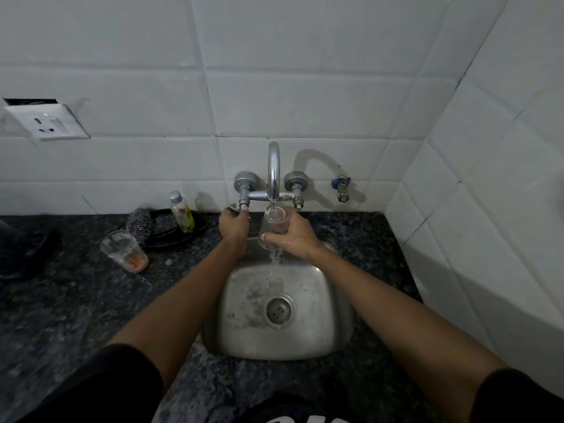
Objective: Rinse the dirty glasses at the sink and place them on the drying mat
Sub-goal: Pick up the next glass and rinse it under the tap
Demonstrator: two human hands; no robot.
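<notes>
White-tiled walls back a dark granite counter where right hand (294,236) fingers curl round one glass (273,225) under the spout (273,169) at twelve o'clock, left hand (234,227) grips the tap handle (242,206), and one dirty glass (125,250) stands at nine o'clock of the sink (305,315).

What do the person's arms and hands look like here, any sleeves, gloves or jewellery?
Both forearms are bare from above the elbow down. The left hand and right hand wear no gloves, and no rings, watch or bracelets show. Short black sleeves cover the upper arms, part of a black top with white lettering at the bottom edge, cut off by the frame.
</notes>
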